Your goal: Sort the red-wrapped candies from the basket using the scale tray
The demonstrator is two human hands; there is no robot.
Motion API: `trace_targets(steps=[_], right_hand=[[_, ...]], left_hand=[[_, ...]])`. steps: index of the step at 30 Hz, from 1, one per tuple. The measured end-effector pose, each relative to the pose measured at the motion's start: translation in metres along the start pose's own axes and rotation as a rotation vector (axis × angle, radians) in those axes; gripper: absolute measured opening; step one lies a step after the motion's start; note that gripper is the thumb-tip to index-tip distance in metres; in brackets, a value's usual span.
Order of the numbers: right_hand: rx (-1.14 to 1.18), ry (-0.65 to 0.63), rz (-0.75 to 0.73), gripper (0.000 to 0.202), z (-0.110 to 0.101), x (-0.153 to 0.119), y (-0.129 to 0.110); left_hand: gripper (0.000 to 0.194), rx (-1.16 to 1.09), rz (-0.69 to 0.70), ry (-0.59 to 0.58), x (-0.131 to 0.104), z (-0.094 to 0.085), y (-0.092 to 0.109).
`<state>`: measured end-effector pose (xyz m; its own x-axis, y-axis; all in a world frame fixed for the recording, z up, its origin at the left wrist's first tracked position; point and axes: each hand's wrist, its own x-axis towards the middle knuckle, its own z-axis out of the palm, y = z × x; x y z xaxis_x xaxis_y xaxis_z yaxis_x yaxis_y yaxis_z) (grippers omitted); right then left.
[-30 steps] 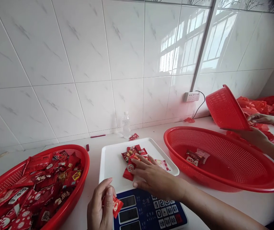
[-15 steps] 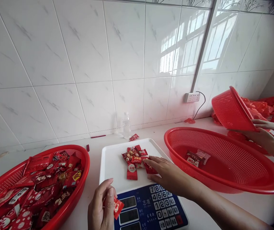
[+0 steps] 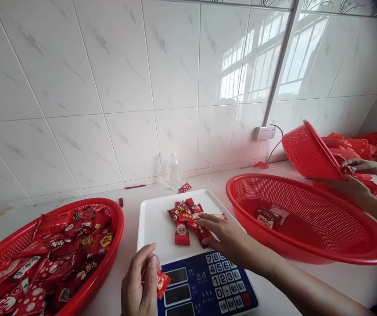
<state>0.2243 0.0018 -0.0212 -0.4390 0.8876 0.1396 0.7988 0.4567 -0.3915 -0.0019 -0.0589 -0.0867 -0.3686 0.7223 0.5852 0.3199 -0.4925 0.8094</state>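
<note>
On the counter stands a digital scale (image 3: 204, 281) with a white pan (image 3: 155, 226). A small pile of red snack packets (image 3: 181, 215) lies on the pan. My right hand (image 3: 223, 232) reaches over the pile from the right, fingers stretched out and touching a red packet (image 3: 199, 231) at its edge. My left hand (image 3: 140, 281) is closed at the front edge of the scale. Between its thumb and fingers is a small red packet (image 3: 162, 283), partly hidden by the hand.
To the left, a red basket (image 3: 117, 237) is heaped with packets. A larger red basket (image 3: 306, 259) on the right holds a few. Another person's hands (image 3: 356, 184) tilt a red basin (image 3: 310, 153). A plastic bottle (image 3: 174, 173) stands by the wall.
The packet under my right fingers has shifted left and turned, and a pinkish packet shows behind that hand. My left hand stays put. The other person's basin has moved left.
</note>
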Motion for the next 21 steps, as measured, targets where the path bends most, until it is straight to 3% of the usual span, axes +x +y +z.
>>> trace_targets(steps=[4,9,15,21], right_hand=[[-0.065,0.077,-0.011,0.047,0.003,0.011,0.01],[-0.038,0.079,-0.021,0.048,-0.001,0.024,0.018],[0.0,-0.008,-0.028,0.061,-0.006,0.056,0.018],[0.02,-0.095,0.003,0.061,-0.001,0.07,0.025]], left_hand=[[0.033,-0.017,0.006,-0.005,0.0,0.0,-0.001],[0.033,-0.019,0.007,-0.004,-0.001,0.0,-0.003],[0.033,-0.018,0.064,-0.076,0.005,-0.006,-0.006],[0.032,-0.034,0.005,0.01,0.002,0.0,-0.002]])
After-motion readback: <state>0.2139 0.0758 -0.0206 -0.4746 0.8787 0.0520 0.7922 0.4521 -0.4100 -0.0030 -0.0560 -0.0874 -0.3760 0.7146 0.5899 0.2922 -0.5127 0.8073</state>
